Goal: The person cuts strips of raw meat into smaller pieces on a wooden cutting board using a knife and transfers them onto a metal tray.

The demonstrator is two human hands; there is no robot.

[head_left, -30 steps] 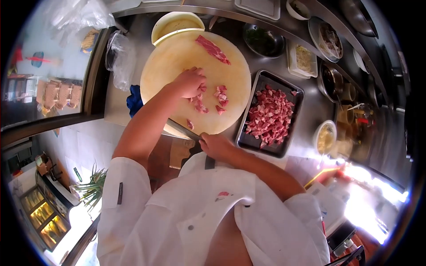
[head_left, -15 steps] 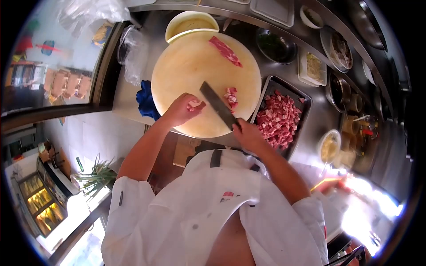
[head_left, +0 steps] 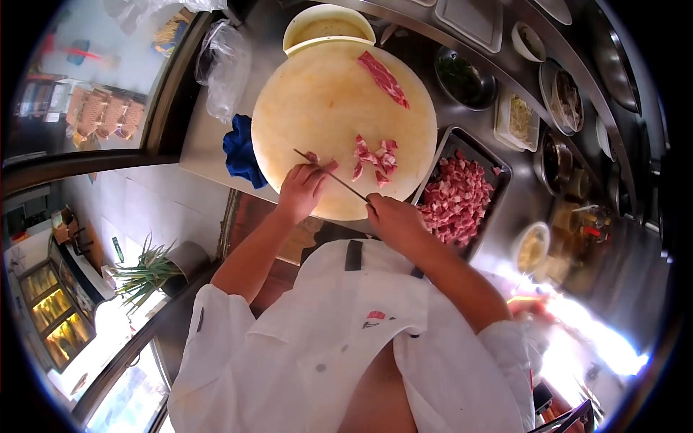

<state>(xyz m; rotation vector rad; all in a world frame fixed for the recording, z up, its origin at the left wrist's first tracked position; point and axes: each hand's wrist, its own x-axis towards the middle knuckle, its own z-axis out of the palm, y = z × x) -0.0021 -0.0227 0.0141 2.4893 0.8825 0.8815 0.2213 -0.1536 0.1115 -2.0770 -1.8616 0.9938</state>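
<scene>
My right hand (head_left: 394,220) is wrapped round the handle of a cleaver (head_left: 339,179), whose blade stands edge-down on a round cutting board (head_left: 289,101). Close beside the blade, my left hand (head_left: 303,191) has its fingers bent over a small piece of meat (head_left: 312,156) on the board. Its fingers partly hide that meat. Several cut chunks of meat (head_left: 377,158) lie to the right of the blade. A longer strip of raw meat (head_left: 384,79) rests towards the far edge of the board.
Right of the board, a dark metal tray (head_left: 503,171) holds a heap of diced meat (head_left: 456,198). A pale basin (head_left: 289,36) stands behind the board, and a blue cloth (head_left: 244,153) lies at its left. Bowls and a tub of shreds (head_left: 518,119) line the right side.
The cleaver has turned from lying flat-side up to edge-down and moved left, against my left hand. My left hand has lowered its meat onto the board. More cut pieces lie at the right.
</scene>
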